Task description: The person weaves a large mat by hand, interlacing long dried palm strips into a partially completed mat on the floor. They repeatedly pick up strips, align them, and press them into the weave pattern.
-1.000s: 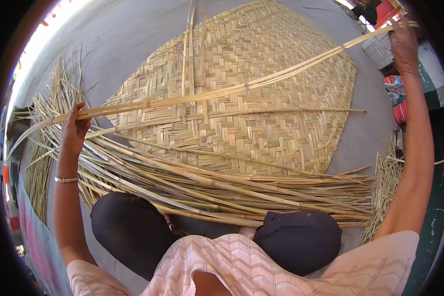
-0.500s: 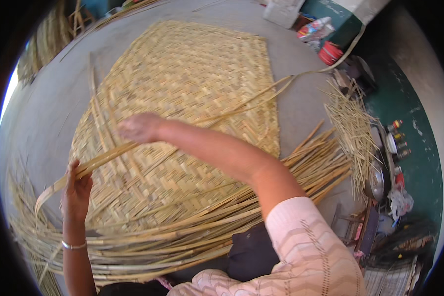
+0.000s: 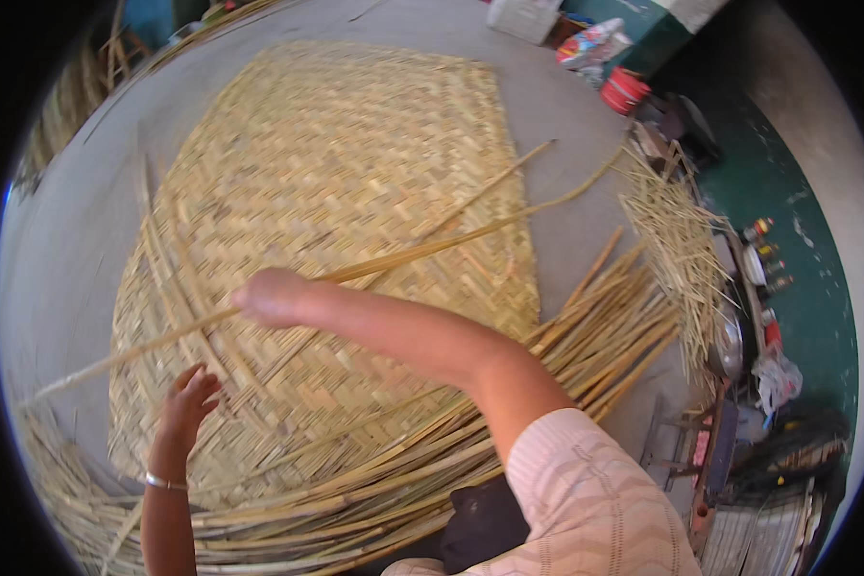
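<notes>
A large woven bamboo mat [image 3: 355, 192] lies flat on the grey floor [image 3: 58, 250]. My right hand [image 3: 271, 296] reaches across it, fist closed on a long bamboo strip [image 3: 432, 248] that runs from the lower left to the upper right over the mat. My left hand [image 3: 187, 401] hovers at the mat's near left edge with fingers spread, holding nothing, just below the strip's left part. A metal bangle [image 3: 165, 482] sits on my left wrist.
Loose bamboo strips [image 3: 509, 422] lie piled along the mat's near edge, with a thinner bundle [image 3: 677, 240] at the right. Behind stand a red container [image 3: 626, 90], a white box [image 3: 523, 17] and small bottles [image 3: 763, 252] on a green surface.
My left hand has let go of the strip and now is open below it. My right hand has slid left along the strip. The view has tilted slightly.
</notes>
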A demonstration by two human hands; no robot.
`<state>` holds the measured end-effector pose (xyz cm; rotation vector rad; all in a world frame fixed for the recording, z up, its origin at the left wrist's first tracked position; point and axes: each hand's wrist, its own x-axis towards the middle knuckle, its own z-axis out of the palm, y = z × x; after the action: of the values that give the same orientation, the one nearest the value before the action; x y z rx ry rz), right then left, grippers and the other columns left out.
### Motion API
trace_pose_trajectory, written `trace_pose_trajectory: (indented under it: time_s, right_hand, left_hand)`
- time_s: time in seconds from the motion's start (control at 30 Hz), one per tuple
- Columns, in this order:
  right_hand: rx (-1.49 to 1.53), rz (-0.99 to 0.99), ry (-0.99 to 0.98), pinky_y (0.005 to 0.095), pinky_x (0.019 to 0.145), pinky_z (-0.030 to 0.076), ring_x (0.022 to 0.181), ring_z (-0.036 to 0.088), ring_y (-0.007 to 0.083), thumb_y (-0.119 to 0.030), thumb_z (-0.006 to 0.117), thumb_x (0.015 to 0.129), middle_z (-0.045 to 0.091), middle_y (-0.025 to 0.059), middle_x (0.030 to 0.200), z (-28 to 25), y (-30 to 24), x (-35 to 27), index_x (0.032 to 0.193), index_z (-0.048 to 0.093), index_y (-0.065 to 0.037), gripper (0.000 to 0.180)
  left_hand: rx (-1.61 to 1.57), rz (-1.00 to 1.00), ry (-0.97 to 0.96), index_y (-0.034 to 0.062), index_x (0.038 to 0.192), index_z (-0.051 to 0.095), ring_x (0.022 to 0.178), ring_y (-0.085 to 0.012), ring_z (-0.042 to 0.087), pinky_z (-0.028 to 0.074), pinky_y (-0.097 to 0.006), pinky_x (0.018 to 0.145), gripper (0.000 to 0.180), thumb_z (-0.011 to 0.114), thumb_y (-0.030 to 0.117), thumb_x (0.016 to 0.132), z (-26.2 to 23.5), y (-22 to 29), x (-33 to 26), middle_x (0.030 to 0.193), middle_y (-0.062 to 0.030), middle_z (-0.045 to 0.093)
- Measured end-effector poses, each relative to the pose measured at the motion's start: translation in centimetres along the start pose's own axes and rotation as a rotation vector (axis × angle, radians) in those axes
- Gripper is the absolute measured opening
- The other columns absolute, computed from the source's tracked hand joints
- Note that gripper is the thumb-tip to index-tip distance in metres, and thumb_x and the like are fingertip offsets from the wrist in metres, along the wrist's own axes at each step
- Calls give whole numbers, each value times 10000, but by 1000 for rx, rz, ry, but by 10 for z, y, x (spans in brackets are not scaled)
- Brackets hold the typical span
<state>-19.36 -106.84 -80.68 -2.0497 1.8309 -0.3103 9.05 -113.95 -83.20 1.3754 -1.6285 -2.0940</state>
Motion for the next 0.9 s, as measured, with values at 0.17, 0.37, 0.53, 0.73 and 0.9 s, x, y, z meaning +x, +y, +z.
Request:
trace_pose_trajectory:
  time_s: [0.17,0.37,0.53,0.73,0.9]
  right_hand:
    - [186,-21,256,471,742,501,804,619,398,-122,608,863,646,221,874,37,25,-1,1044,625,-44,198]
    - [788,490,302,345,603,535,656,633,211,-125,572,921,647,130,809,77,32,22,1136,608,-34,237]
    - [1032,586,320,274,565,552,642,603,115,-100,531,962,612,70,844,97,19,33,1267,510,-2,322]
    - [1189,684,334,272,596,544,650,580,113,-94,490,982,603,61,842,115,2,45,1304,445,10,341]
    - [1114,651,321,278,593,538,646,581,113,-97,497,979,610,60,857,139,0,51,1318,441,14,361]
  left_hand:
    - [94,32,186,-36,1354,447,1133,-215,557,479,-354,901,551,583,297,938,-42,-30,48,1223,-121,572]
    - [89,74,323,-43,1364,448,1046,-226,609,508,-359,865,531,566,243,933,-38,-27,93,1225,-152,600]
    - [565,60,517,-46,1235,579,958,-347,662,520,-396,829,432,583,160,856,-26,-34,142,1036,-270,662]
    - [457,-67,581,-40,1053,643,860,-266,661,526,-362,744,364,582,276,883,-26,-37,171,924,-189,677]
    - [-355,-73,481,75,942,637,689,-134,531,416,-267,589,331,558,396,933,-42,-37,152,799,-4,584]
